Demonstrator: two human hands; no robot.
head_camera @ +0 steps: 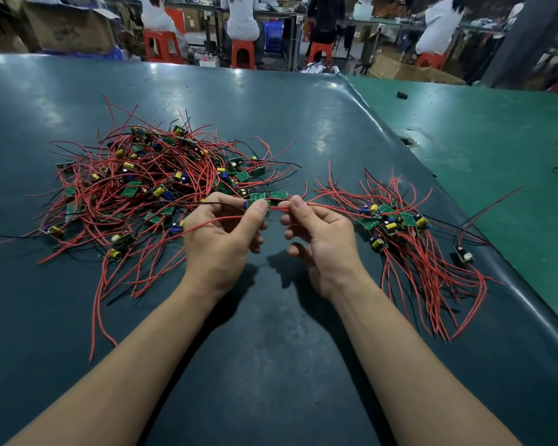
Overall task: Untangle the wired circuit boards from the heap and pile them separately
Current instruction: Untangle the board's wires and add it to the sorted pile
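Observation:
A tangled heap (149, 185) of small green circuit boards with red and black wires lies on the dark table, left of centre. A smaller separate pile (400, 230) of boards with wires lies to the right. Between them my left hand (221, 235) pinches a green circuit board (257, 198) between thumb and fingers, with a red wire crossing its palm. My right hand (319, 233) pinches the red wires just right of a second green board (278, 196). Both boards are held above the table, close together.
The dark table (271, 317) ends at a rounded right edge beside a green table (496, 149). A single loose board (463, 253) lies near that edge, and a small black cylinder (401, 94) on the green table. Several people sit on red stools in the background.

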